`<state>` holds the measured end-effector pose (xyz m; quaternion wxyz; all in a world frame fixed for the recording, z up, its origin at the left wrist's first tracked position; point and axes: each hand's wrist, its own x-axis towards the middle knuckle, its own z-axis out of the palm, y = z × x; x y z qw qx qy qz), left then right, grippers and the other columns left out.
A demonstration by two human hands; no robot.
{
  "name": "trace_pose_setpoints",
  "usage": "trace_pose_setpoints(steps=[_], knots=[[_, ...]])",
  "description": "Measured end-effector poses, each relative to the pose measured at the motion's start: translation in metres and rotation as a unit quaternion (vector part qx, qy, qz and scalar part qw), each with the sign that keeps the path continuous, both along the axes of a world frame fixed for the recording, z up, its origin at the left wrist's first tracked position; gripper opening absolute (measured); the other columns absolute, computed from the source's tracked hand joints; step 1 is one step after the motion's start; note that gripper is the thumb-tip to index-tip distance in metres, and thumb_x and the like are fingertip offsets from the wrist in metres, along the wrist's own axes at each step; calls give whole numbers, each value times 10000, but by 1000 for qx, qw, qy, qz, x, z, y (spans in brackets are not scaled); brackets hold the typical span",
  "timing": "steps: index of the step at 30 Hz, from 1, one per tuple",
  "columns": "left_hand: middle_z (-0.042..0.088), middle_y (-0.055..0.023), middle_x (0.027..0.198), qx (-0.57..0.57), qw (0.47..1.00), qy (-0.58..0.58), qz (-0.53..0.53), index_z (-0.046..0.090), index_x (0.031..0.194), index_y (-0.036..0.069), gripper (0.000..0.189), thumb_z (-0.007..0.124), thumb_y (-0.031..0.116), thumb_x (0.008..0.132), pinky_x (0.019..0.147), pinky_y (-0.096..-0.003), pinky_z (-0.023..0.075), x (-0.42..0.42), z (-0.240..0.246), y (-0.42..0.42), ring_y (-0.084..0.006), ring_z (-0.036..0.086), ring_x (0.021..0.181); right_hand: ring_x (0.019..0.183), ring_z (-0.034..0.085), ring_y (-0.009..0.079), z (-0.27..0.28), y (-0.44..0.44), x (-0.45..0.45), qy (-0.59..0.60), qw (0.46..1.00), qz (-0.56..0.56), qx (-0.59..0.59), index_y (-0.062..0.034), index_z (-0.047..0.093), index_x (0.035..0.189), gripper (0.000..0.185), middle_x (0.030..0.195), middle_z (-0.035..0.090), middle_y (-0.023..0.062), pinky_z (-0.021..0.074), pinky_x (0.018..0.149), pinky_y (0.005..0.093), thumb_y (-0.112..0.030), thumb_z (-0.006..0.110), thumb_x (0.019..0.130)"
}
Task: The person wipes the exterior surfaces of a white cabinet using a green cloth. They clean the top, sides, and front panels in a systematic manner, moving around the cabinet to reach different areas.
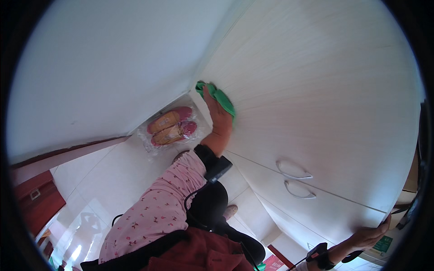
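My left hand presses a green cloth against the lower part of a pale wood-grain cabinet door, close to the corner with the wall. Part of the cloth is hidden under my palm and fingers. At the lower right, my right hand lies at the cabinet's edge. Its fingertips are partly hidden there, so its grip is unclear. Two curved metal handles sit between my hands, one on each side of the door seam. Black straps with small devices circle both forearms.
A pair of pink shoes in clear plastic lies on the tiled floor beside the white wall. A dark red wooden piece of furniture stands at lower left. My bent knee is below the left forearm, and a black cable hangs from its device.
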<state>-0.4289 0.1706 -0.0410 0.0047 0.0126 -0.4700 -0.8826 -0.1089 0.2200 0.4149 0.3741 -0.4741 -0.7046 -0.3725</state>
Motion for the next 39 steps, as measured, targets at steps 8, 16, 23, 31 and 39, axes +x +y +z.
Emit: trace_pose_setpoints(steps=[8, 16, 23, 31, 39], knots=[[553, -91, 1455, 54, 962, -241, -116, 468, 1473, 47, 581, 303, 469, 1109, 1154, -389, 333, -69, -70, -18, -298, 470, 1352, 1121, 673, 283, 17, 17, 41, 2, 1000, 7, -1, -111, 633, 1337, 539, 1286, 678, 106, 558, 978, 411, -412, 267, 1081], [619, -53, 1394, 47, 880, -457, -118, 562, 1415, 100, 544, 333, 473, 1090, 1092, -401, 408, -93, -123, -26, -277, 560, 1260, 1062, 707, 292, 39, 30, 93, -141, 980, -104, 99, -178, 632, 1368, 482, 1257, 690, 106, 593, 918, 463, -484, 480, 1028], [628, -67, 1370, -74, 846, -475, -229, 571, 1380, 82, 512, 429, 432, 1035, 1072, -405, 428, 8, -179, -20, -274, 578, 1223, 1066, 712, 304, 26, 21, 74, -254, 928, -217, 166, -180, 670, 1329, 451, 1269, 691, 106, 599, 912, 477, -466, 501, 1024], [639, -83, 1344, -365, 789, -216, -444, 582, 1339, 61, 492, 538, 385, 972, 1049, -410, 452, 135, -140, 5, -271, 598, 1181, 1035, 713, 274, -10, -4, 13, -15, 995, -57, 78, -165, 662, 1308, 437, 1211, 717, 88, 616, 848, 437, -441, 472, 1028], [649, -99, 1317, -509, 711, 44, -483, 594, 1299, 39, 494, 646, 337, 908, 1025, -415, 475, 163, -114, -9, -268, 618, 1139, 1030, 693, 233, -36, -6, -6, 63, 996, 55, -36, -161, 692, 1286, 675, 1200, 713, 84, 619, 779, 397, -564, 200, 1059]])
